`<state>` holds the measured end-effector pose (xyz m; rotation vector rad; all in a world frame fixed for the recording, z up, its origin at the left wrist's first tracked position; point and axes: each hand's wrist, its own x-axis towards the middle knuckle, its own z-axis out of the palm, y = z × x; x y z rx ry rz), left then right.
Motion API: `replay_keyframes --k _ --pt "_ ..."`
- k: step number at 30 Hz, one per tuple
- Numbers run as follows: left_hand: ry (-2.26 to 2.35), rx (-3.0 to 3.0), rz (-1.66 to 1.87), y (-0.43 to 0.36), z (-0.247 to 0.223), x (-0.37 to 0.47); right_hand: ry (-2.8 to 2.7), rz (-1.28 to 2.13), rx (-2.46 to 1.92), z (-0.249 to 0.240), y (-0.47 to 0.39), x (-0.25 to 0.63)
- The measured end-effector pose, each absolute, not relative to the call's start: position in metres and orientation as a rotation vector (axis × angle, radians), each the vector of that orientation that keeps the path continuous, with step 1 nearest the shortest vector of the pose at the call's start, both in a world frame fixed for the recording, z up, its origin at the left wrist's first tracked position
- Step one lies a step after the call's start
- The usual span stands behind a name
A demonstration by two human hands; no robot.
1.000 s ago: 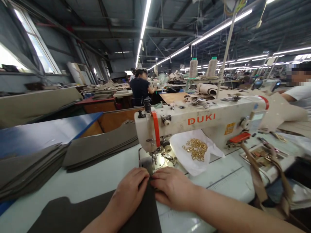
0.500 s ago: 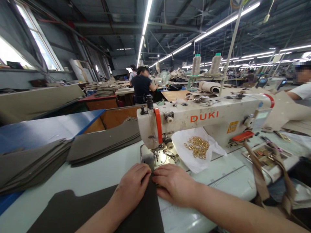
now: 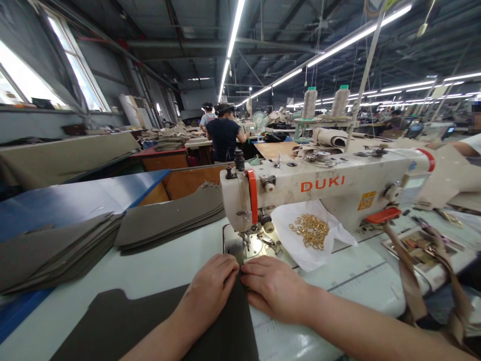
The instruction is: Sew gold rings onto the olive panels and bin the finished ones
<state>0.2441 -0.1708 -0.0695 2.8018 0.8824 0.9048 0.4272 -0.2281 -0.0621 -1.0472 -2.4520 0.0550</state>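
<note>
A dark grey-brown fabric panel [image 3: 150,321] lies on the pale green table, its narrow end just before the needle of the white sewing machine [image 3: 285,185]. My left hand [image 3: 214,281] is closed on the panel's upper edge, fingertips pinched near the needle plate. Close beside it, my right hand [image 3: 272,286] rests at the panel's right edge with its fingers bent together; what its fingertips hold is hidden. Right of the needle, gold metal rings [image 3: 311,230] lie heaped on a white sheet [image 3: 281,220].
Stacked panels [image 3: 169,220] lie at the left, with more [image 3: 56,250] on a blue surface. A parts tray [image 3: 417,250] with tan straps [image 3: 409,286] is at the right. Thread cones [image 3: 309,103] stand behind the machine. One person [image 3: 223,135] sits farther back.
The whole view has shifted slightly, so the machine and table appear farther right. Both hands keep nearly the same place by the needle and the panel.
</note>
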Motion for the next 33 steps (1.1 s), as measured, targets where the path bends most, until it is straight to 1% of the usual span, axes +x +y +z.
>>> replay_keyframes --k 7,16,26,33 --pt "0.808 2.794 0.968 -0.174 -0.066 0.239 -2.53 -0.028 -1.045 -0.059 -0.228 0.425" --pt "0.825 2.808 1.001 -0.164 -0.07 0.25 -2.607 -0.268 -1.038 -0.068 -0.21 0.431" --pt "0.864 2.8 0.992 -0.139 -0.069 0.267 -2.574 -0.265 -1.099 -0.074 -0.188 0.444" --pt "0.879 2.719 1.051 -0.131 -0.071 0.268 -2.554 -0.232 -1.138 -0.074 -0.184 0.445"
